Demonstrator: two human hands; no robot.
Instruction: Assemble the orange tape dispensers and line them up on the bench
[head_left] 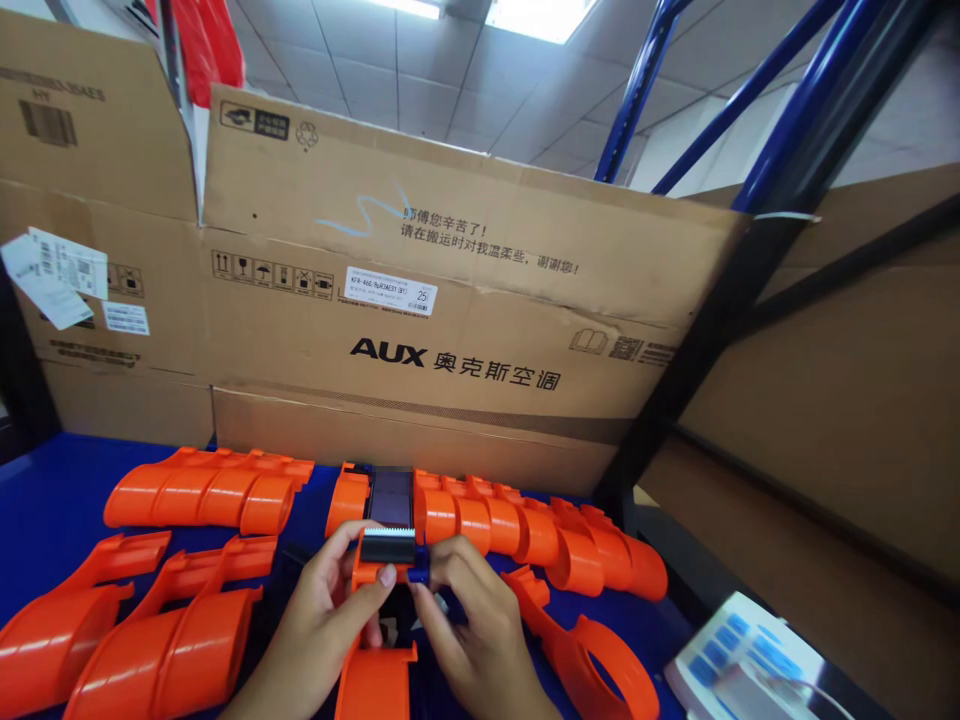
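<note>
My left hand (326,610) and my right hand (472,625) meet over an orange plastic tape-dispenser body (375,680) at the bottom centre. Its black toothed blade part (388,546) sits at the top end. My left fingers wrap the body's left side, thumb pressed near the blade. With my right fingers I pinch a small blue piece (418,566) at the blade's right end. Both hands are closed on the dispenser.
Rows of nested orange shells lie on the blue table: back left (210,492), back right (525,530), front left (112,640). A single orange handle frame (592,655) lies right. Large AUX cardboard boxes (450,300) wall the back. A white-blue device (750,665) sits bottom right beside dark racking (750,260).
</note>
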